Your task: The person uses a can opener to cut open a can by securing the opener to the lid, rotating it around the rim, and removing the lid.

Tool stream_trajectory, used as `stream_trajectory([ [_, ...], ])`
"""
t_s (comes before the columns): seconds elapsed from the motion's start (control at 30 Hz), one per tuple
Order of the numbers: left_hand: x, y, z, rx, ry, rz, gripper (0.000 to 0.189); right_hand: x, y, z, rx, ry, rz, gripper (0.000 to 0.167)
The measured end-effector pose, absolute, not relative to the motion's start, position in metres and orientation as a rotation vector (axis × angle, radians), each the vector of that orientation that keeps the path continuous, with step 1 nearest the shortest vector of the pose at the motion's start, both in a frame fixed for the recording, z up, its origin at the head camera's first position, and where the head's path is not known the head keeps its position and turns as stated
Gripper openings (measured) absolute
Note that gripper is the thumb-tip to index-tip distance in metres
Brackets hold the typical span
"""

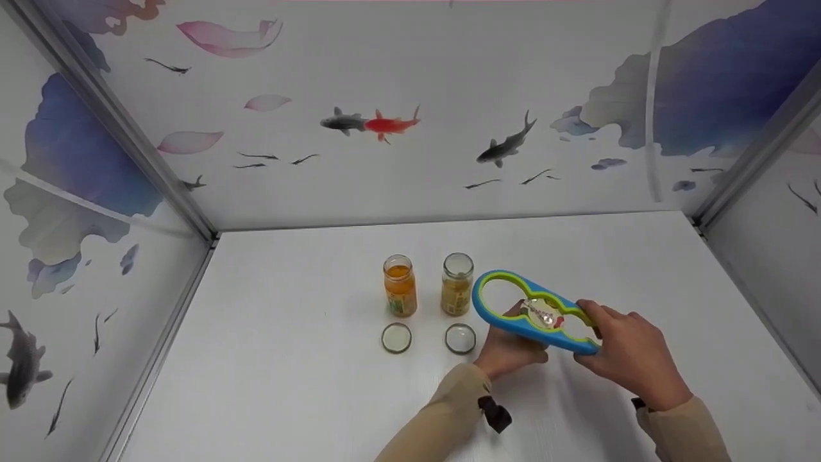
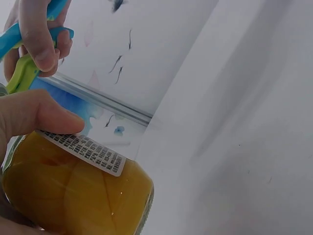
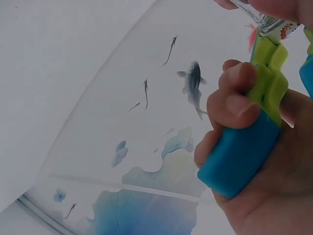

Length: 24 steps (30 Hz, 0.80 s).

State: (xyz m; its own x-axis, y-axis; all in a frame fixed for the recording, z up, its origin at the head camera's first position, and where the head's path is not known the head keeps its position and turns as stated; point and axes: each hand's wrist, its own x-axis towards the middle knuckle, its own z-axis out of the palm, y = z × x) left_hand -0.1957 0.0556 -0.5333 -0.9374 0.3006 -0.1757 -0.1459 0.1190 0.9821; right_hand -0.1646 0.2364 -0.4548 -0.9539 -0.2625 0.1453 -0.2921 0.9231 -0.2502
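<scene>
My left hand (image 1: 511,353) grips a glass jar (image 2: 78,188) of amber-yellow contents, with a printed white label under the thumb. In the head view most of that jar is hidden below a blue and green jar opener (image 1: 513,328). The opener's middle opening sits around the jar's patterned lid (image 1: 542,313). My right hand (image 1: 632,350) holds the opener by its right end, fingers curled round the handles (image 3: 239,152), as the right wrist view shows.
Two lidless glass jars stand left of my hands: one with orange contents (image 1: 401,292), one with pale yellow contents (image 1: 457,292). In front of them lie two round lids, a left lid (image 1: 396,338) and a right lid (image 1: 460,339). Printed panels wall the white table (image 1: 288,359).
</scene>
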Motion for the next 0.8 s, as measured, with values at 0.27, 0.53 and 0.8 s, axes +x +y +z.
stream_trajectory([
  [0.27,-0.196,0.048,-0.534,0.233,2.154,1.808,0.075,-0.164,0.236,-0.459,0.493,-2.896,0.440,0.062],
  [0.53,-0.196,0.036,-0.541,0.533,2.019,1.831,0.073,-0.162,0.240,-0.461,0.572,-2.884,0.449,0.064],
  [0.8,-0.197,0.032,-0.540,0.655,2.033,1.755,0.074,-0.161,0.242,-0.462,0.612,-2.901,0.455,0.068],
])
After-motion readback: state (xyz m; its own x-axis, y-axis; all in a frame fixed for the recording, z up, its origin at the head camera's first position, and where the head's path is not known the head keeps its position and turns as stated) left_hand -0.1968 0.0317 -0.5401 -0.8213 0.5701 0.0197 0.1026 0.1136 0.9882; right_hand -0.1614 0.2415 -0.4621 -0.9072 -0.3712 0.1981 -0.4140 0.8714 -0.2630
